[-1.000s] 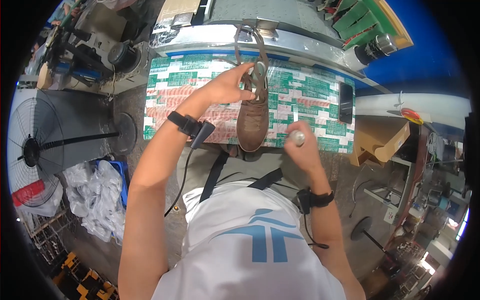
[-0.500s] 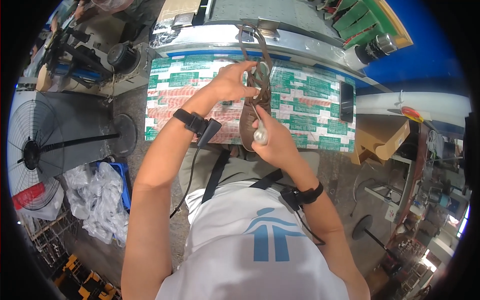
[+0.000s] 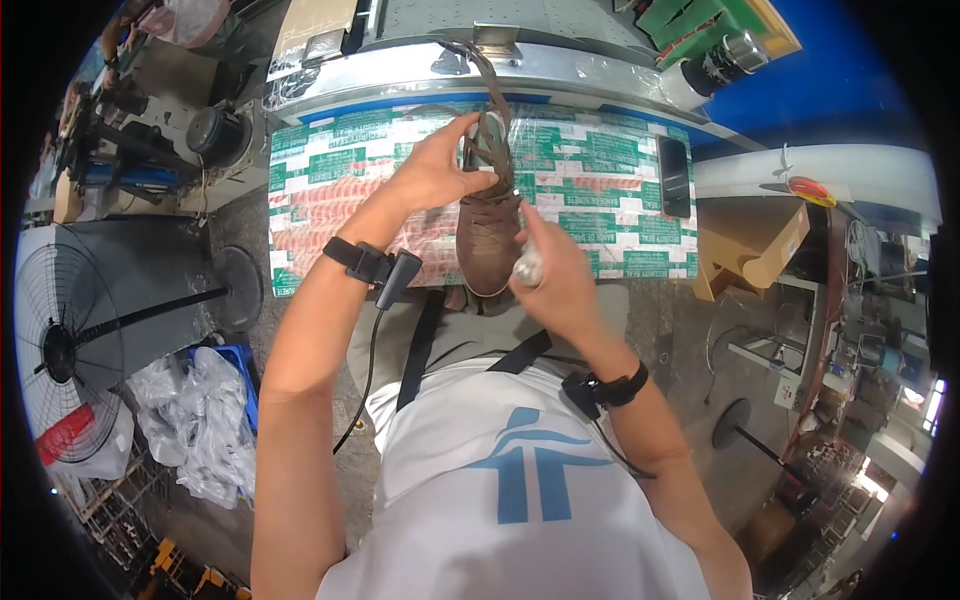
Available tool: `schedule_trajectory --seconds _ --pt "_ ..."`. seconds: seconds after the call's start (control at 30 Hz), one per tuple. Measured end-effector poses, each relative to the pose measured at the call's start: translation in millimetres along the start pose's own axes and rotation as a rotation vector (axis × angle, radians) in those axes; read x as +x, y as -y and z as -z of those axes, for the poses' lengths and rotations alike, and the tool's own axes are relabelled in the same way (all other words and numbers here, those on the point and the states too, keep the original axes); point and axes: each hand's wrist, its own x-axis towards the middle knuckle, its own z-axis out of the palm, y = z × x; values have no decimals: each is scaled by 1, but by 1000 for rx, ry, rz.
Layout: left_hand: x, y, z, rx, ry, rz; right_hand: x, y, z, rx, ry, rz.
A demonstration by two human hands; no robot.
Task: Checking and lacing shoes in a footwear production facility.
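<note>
Green-and-white desk (image 3: 620,235) bearing the brown shoe (image 3: 484,255), toe toward the worker (image 3: 430,530): lower lacing (image 3: 488,215) sits in place, upper lace (image 3: 497,90) trails loose. Left hand (image 3: 435,172) spreads at the shoe's opening, grip unclear; right hand (image 3: 563,280) clasps a pale-handled tool (image 3: 528,266) alongside.

Brown lace-up shoe (image 3: 488,240) lies toe toward the wearer on a work surface covered in green, white and red tape (image 3: 620,215). Left hand (image 3: 432,170) at its left side, thumb and forefinger spread along the lacing and opening; whether it grips is unclear. Right hand (image 3: 562,285), slightly blurred, closed round a tool with a pale, rounded handle (image 3: 528,266), just right of the shoe; tip hard to make out. Loose brown laces (image 3: 488,72) trail past the far edge onto a metal rail (image 3: 400,76). Dark phone (image 3: 675,177) near the surface's right end; open cardboard box (image 3: 757,258) beyond. Far left: floor fan (image 3: 60,353).
</note>
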Motion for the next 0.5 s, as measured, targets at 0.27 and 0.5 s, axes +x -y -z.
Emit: schedule_trajectory --seconds 0.27,0.5 --pt "1 10 -5 -170 -2 70 -11 -24 12 -149 110 109" --pt "-4 9 -8 -216 19 69 -69 -22 44 83 257 -215"
